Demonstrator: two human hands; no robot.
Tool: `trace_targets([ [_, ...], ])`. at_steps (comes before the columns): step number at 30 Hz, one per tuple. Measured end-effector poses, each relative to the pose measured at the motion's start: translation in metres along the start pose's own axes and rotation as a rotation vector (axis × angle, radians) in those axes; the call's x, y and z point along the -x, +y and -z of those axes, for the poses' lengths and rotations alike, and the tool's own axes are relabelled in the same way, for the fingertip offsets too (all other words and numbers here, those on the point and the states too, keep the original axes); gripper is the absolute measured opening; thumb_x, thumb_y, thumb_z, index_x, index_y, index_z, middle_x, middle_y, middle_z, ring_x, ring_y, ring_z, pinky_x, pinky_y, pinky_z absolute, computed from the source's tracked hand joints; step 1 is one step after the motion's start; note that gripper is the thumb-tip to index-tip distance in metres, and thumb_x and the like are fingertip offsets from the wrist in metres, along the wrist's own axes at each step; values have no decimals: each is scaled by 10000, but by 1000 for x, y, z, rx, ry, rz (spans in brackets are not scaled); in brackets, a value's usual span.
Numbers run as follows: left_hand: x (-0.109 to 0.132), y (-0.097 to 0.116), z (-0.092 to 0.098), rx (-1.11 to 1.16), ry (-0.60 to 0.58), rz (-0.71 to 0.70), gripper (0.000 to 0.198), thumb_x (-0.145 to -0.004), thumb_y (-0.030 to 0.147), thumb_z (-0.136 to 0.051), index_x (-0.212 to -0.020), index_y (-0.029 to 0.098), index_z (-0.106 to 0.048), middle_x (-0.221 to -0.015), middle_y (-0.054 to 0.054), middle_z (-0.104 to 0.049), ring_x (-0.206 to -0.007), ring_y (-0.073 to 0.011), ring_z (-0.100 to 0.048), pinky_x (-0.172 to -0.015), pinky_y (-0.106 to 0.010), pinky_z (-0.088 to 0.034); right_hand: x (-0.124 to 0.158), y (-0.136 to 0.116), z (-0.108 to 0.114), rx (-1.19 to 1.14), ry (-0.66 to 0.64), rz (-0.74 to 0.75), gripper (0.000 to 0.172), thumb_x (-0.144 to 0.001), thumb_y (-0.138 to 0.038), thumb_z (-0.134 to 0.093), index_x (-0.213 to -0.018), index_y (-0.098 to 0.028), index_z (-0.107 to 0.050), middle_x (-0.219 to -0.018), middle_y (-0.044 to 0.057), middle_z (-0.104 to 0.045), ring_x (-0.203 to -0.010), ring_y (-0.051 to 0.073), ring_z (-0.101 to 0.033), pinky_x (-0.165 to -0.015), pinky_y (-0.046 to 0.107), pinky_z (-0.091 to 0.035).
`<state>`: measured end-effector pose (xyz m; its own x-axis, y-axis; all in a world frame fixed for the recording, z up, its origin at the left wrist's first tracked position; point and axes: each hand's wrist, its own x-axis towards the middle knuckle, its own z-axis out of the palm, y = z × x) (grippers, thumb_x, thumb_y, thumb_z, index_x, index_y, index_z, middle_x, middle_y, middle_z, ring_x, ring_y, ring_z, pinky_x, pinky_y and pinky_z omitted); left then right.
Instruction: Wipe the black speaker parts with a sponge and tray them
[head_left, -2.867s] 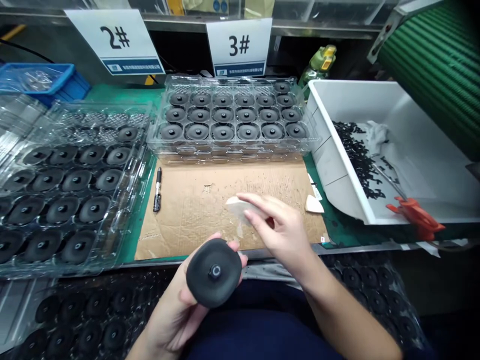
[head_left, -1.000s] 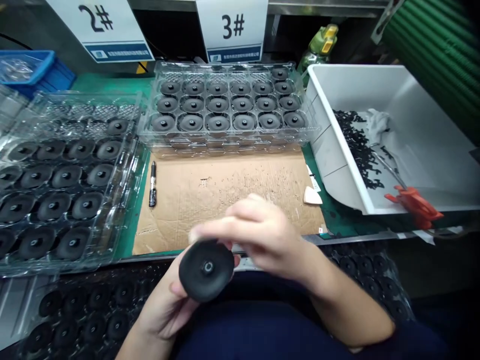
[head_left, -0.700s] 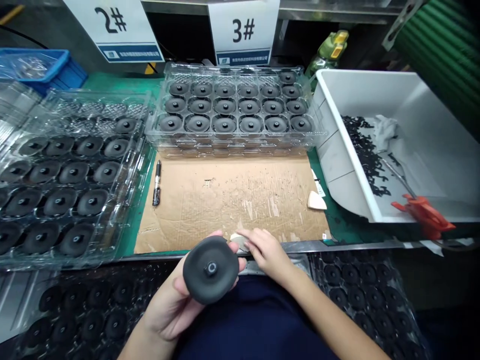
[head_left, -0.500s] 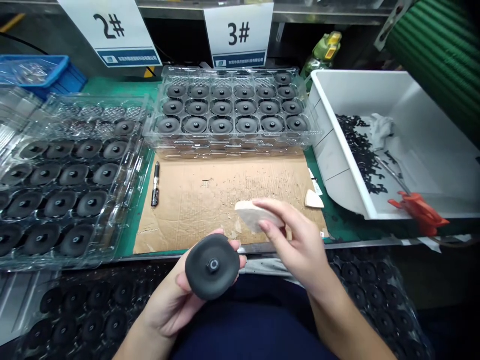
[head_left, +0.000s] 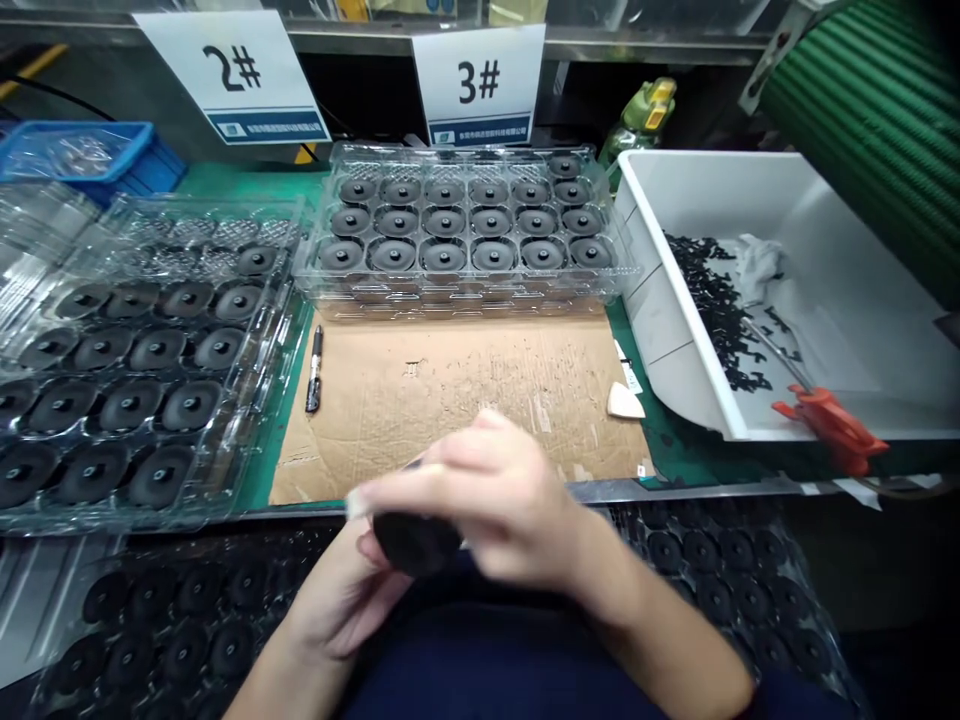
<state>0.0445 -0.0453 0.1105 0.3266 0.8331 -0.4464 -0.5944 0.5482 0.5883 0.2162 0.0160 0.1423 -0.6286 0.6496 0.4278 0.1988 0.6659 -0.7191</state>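
A round black plastic part (head_left: 416, 545) sits in my left hand (head_left: 349, 590), whose fingers wrap around its rim from below. Over the top of that part lies my right hand (head_left: 502, 500), blurred by motion. A small bit of a white pad (head_left: 358, 500) shows at its fingertips, near the part's left edge; the rest of the pad is hidden under the fingers. Both hands are just in front of the table's near edge. Beyond them a piece of cardboard (head_left: 375, 430) lies on the green table, with a marker pen (head_left: 314, 370) and another white pad (head_left: 625, 401) on it.
Clear trays of black round parts (head_left: 442, 258) are stacked at the back, more trays (head_left: 150, 410) at left. At right stands a white bin (head_left: 675, 350) with small black pieces and red-handled pliers (head_left: 832, 425). Further filled trays (head_left: 742, 580) lie below the table edge.
My right hand has moved left and down with the white pad, from beside the black part to over it. My left hand still holds the part, now mostly covered.
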Motion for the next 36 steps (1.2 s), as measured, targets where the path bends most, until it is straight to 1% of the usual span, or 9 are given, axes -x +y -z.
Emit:
trace_targets([
  [4, 4, 8, 7, 78, -18, -38, 565, -678, 419, -693, -1206, 283, -546, -1240, -30, -572, -1127, -220, -533, -942, -226, -432, 25, 29, 4, -129, 12, -396, 267, -879, -160, -508, -1095, -272, -618, -888, -20, -628, -770, 92, -543, -711, 240, -387],
  [9, 1, 11, 10, 123, -48, -44, 545, -679, 411, -687, -1190, 267, -560, -1266, -59, -548, -1152, -252, -506, -975, -272, -412, 76, 63, -31, -124, 96, -662, 245, -853, -180, -524, -1060, -228, -646, -903, 31, -651, -816, 152, -594, -729, 294, -464],
  [15, -3, 6, -5, 123, -17, -57, 507, -687, 366, -702, -1166, 259, -574, -1231, -29, -579, -1117, -236, -540, -950, -271, -443, 46, 24, -16, -8, 281, -632, 292, -878, -208, -500, -1155, -233, -591, -967, 36, -636, -795, 140, -576, -673, 273, -459],
  [18, -4, 5, -12, 117, 2, -80, 418, -691, 301, -716, -1093, 256, -612, -1139, 4, -632, -1089, -185, -559, -929, -226, -449, 12, -17, -5, 57, 415, -311, 336, -870, -164, -503, -1205, -171, -537, -1054, 48, -622, -848, 140, -573, -734, 283, -464],
  [21, -5, 9, -12, 91, 23, -110, 440, -679, 323, -720, -1100, 272, -603, -1131, 28, -633, -1078, -179, -559, -915, -229, -462, -2, -39, -9, 12, 229, -122, 315, -872, -125, -443, -1168, -64, -531, -971, 74, -638, -800, 143, -569, -739, 297, -462],
  [24, -6, 12, -11, 51, 61, -182, 485, -678, 357, -702, -1142, 298, -576, -1158, 53, -615, -1056, -185, -572, -888, -239, -484, -5, -40, -14, -42, 79, -187, 267, -870, -109, -446, -1111, -96, -561, -954, 44, -629, -774, 114, -559, -711, 249, -453],
  [29, -8, 7, -14, 124, -67, -109, 341, -708, 283, -700, -1044, 272, -645, -1043, 53, -667, -981, -100, -604, -810, -91, -462, -14, -33, -14, 133, 207, -164, 326, -909, -156, -395, -1209, -76, -492, -976, 75, -609, -842, 154, -548, -759, 303, -431],
  [32, -4, 11, -7, 85, -36, -94, 470, -681, 310, -723, -1134, 289, -598, -1140, 14, -631, -1071, -183, -570, -914, -224, -462, -6, -36, -9, 29, 64, -105, 298, -884, -117, -418, -1158, -84, -529, -955, 55, -605, -854, 134, -537, -782, 273, -416],
  [36, -1, 16, -6, 52, 18, -77, 511, -615, 278, -776, -1101, 273, -616, -1123, 2, -639, -1030, -180, -587, -882, -218, -470, 12, -43, 3, 112, 10, -309, 290, -873, -92, -439, -1136, -134, -554, -870, 22, -590, -720, 112, -488, -657, 273, -362],
])
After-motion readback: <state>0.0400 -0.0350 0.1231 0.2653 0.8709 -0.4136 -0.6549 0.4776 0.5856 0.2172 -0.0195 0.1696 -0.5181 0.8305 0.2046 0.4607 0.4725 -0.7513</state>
